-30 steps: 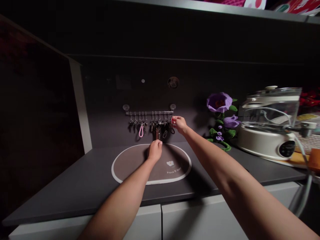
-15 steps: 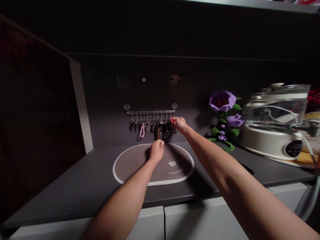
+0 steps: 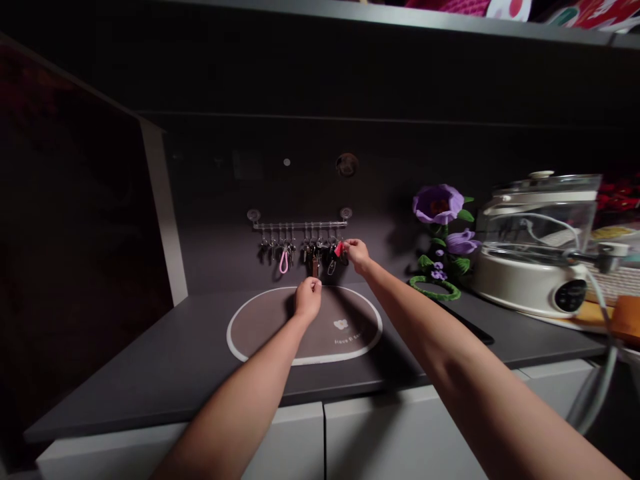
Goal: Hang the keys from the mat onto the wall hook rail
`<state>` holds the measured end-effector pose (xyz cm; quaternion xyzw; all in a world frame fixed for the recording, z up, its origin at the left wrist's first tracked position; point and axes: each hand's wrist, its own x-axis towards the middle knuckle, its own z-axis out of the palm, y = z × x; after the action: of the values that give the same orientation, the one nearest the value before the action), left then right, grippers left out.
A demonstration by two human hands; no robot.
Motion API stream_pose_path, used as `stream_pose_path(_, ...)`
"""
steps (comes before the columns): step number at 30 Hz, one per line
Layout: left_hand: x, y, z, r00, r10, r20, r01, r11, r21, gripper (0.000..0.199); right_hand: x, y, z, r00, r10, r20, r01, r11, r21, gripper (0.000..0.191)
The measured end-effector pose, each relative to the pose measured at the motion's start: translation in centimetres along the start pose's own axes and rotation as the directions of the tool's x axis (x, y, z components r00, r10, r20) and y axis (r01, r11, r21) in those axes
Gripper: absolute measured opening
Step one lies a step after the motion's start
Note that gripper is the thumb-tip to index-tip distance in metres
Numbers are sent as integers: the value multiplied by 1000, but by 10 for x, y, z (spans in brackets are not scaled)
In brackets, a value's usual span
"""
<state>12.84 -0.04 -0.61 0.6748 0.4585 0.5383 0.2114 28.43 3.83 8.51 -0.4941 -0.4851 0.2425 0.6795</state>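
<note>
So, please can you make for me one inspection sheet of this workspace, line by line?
Surface: dark grey countertop with a brown oval mat with white border.
Job's things: clear rail on suction cups, hanging keys, brown leather fob, small red tag.
Clutter: pink loop, purple artificial flowers, dark flat object.
Hands: left hand at the fob's lower end, grip unclear; right hand appears to pinch the tag.
Cables: pale cord at right.
Surroundings: white cooker with glass lid, white cabinet doors below.
</note>
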Motion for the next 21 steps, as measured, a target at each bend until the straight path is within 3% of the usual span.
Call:
stream_pose_path(3, 2, 5, -5, 994, -106, -9, 104, 989, -102, 22, -11, -3, -2, 993, -10, -119, 1, 997, -81, 20)
stream_pose_path(7, 2, 24, -22, 984, -171, 49, 177, 959, -219, 55, -38, -13, -2, 997, -5, -74, -2, 995, -98, 36)
stream_pose_path(10, -5, 38, -50, 992, -97, 76, 116, 945, -306, 74, -70, -23, 2, 1000, -13, 24, 14, 999, -31, 48)
stream_pose_path(13, -24, 45, -87, 993, 60, 103, -20, 935, -353, 88, -110, -33, 4, 979, -87, 184, 75, 995, 69, 66)
stream_pose_path(17, -60, 42, -128, 951, 234, 200, -171, 942, -288, 100, -162, -37, -1, 900, -243, 362, 191, 966, 173, 90)
stream_pose_path(21, -91, 34, -146, 920, 287, 268, -226, 945, -236, 104, -196, -30, -13, 808, -306, 503, 277, 952, 134, 96)
